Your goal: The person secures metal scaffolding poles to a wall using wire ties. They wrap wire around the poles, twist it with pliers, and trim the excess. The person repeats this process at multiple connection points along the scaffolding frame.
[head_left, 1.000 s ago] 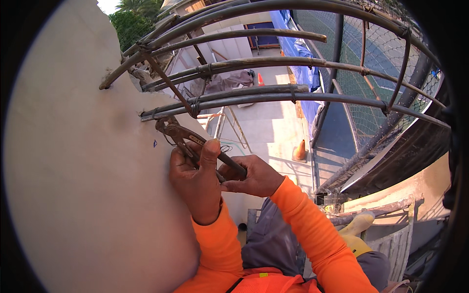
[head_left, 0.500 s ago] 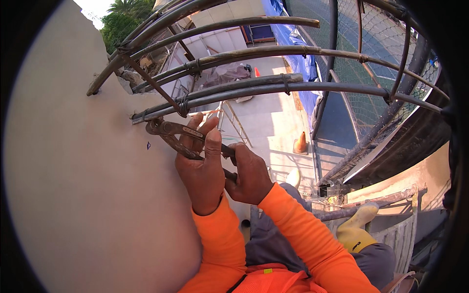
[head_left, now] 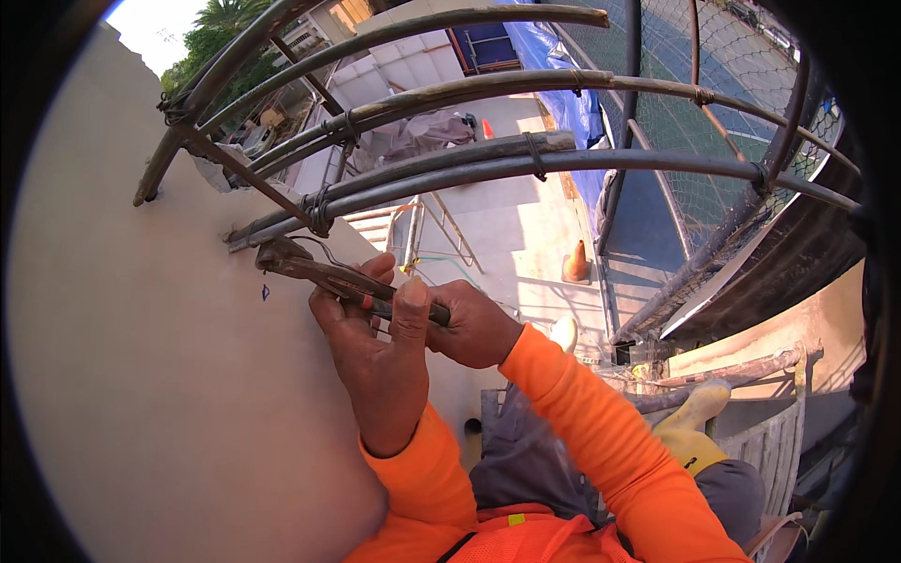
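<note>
A: Layout?
B: Pale wall (head_left: 188, 375) at left, rebar (head_left: 638, 161) across the top.
A: Hands?
B: Right hand (head_left: 477, 324) clamped on the pincers (head_left: 324, 273), handle end. Left hand (head_left: 387, 375): thumb over the handles, fingers partly apart; can't tell if gripping.
A: Pincers where?
B: Head just under lowest rebar, near wall; contact unclear. Wire tie (head_left: 320, 214) just above.

- The right hand (head_left: 474, 324) is hiding the handle ends of the pliers (head_left: 324, 273).
- The lower edge is cutting off the orange vest (head_left: 535, 544).
- The top edge is cropping the tree (head_left: 214, 45).
</note>
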Tool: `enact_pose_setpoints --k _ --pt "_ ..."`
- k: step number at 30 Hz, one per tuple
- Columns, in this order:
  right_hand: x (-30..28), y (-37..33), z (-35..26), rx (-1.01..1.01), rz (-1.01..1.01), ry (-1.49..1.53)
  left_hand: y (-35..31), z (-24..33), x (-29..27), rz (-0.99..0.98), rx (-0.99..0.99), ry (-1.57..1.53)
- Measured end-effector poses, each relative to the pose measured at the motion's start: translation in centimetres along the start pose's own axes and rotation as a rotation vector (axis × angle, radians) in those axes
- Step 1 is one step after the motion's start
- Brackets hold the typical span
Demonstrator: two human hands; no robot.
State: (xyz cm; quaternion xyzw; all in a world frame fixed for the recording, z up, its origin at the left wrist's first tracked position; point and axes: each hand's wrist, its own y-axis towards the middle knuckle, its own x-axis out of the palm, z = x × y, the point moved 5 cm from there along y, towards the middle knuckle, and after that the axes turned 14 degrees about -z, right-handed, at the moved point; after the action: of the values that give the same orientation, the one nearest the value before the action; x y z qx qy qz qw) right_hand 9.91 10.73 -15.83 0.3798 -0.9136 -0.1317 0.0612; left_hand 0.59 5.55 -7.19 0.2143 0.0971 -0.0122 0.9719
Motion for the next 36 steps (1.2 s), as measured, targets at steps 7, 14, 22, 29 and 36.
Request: enact_pose_setpoints --k 7,14,22,29,36 --pt "0.7 -0.4 0.0 0.176 -0.356 0.363 -1.1 -0.5 -0.9 0.088 -0.033 -0.203" --pt "2.6 -4.0 -5.3 -0.273 0.795 -1.006 -0.3 -0.9 0.5 0.176 0.030 -0.137" --pt "2.4 -0.5 -2.2 -0.140 0.578 -0.764 -0.6 -0.4 -0.2 0.021 -0.010 0.084" --pt "1.4 -0.9 -2.8 0.032 -0.349 0.153 -1.3 1.3 -0.7 0.226 0.031 0.044" --pt "0.2 -5.0 -2.3 0.134 -0.118 0.082 -1.1 -0.4 1.0 0.144 0.108 0.239"
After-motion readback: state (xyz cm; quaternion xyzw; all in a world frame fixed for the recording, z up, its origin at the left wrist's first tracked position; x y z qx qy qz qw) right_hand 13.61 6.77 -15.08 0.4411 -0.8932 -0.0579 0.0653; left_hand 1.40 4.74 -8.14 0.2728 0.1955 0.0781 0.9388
